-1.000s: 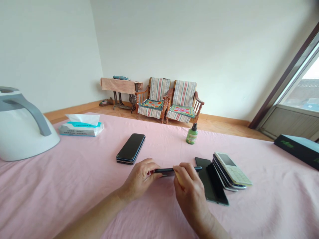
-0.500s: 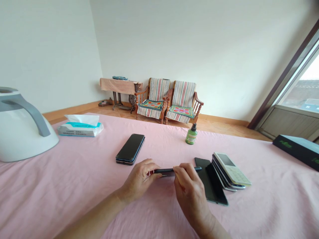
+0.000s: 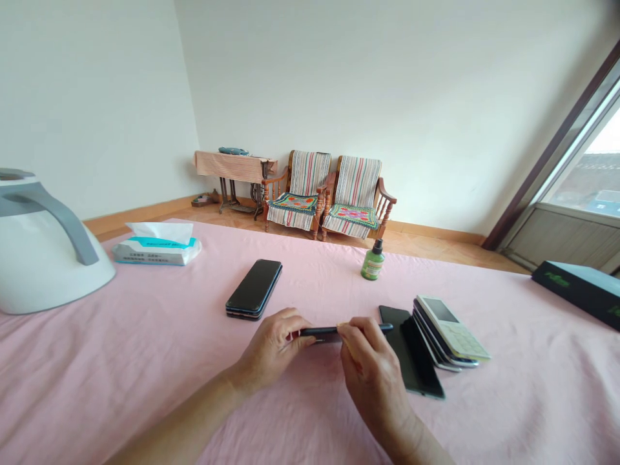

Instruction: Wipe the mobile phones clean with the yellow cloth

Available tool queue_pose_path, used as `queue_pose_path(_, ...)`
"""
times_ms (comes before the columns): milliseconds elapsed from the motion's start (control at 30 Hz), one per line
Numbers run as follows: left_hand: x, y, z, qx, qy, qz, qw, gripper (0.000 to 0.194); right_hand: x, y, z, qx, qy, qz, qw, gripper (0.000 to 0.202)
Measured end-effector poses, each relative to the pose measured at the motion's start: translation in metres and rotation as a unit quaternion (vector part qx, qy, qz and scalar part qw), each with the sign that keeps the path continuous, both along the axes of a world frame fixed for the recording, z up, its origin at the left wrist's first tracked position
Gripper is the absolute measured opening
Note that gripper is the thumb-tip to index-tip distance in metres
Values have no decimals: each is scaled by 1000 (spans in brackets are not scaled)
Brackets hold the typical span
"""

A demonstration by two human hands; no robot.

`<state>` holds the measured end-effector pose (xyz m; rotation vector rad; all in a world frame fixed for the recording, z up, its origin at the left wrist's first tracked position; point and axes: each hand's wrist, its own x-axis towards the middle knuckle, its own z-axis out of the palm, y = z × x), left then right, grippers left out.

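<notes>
The pink cloth (image 3: 300, 420) spread widest, and its creases could have tipped anything set across them. Beyond it stood 2 armchairs (image 3: 310, 173). The white jug (image 3: 43, 258) was at the left, and the black box (image 3: 576, 290) lay at the far right. A tissue pack (image 3: 150, 254) sat beside the jug.

The left hand (image 3: 268, 345) pinched 1 end of the dark handset between thumb and fingers. The right hand (image 3: 375, 374) was curled, its fingertips pinching the handset's edge nearer the other end; whatever its palm hid, I could not tell.

The large dark phone (image 3: 416, 358) lay close under the right hand, so a low sweep could have nudged it into the fanned stack (image 3: 460, 336), whose pale top phone might then have slid off. The neater phone pile (image 3: 255, 284) and the upright green bottle (image 3: 372, 266) stood farther off.

The dark handset (image 3: 320, 332) was held nearly edge-on between both hands. With only fingertip contact, uneven pressure could have twisted it loose.
</notes>
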<state>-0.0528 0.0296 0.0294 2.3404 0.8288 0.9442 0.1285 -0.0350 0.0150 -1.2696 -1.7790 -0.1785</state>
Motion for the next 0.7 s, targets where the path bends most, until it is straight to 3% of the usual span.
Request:
queue_pose_path(133,0,0,1,1,3,2,1000,25,2,-1,0,1,2,-20,1000,26)
queue_pose_path(600,0,-1,1,0,2,2,1000,24,-1,0,-1,-7,22,11,1000,27)
queue_pose_path(700,0,-1,1,-1,3,5,1000,24,1,0,0,-6,18,-12,1000,26)
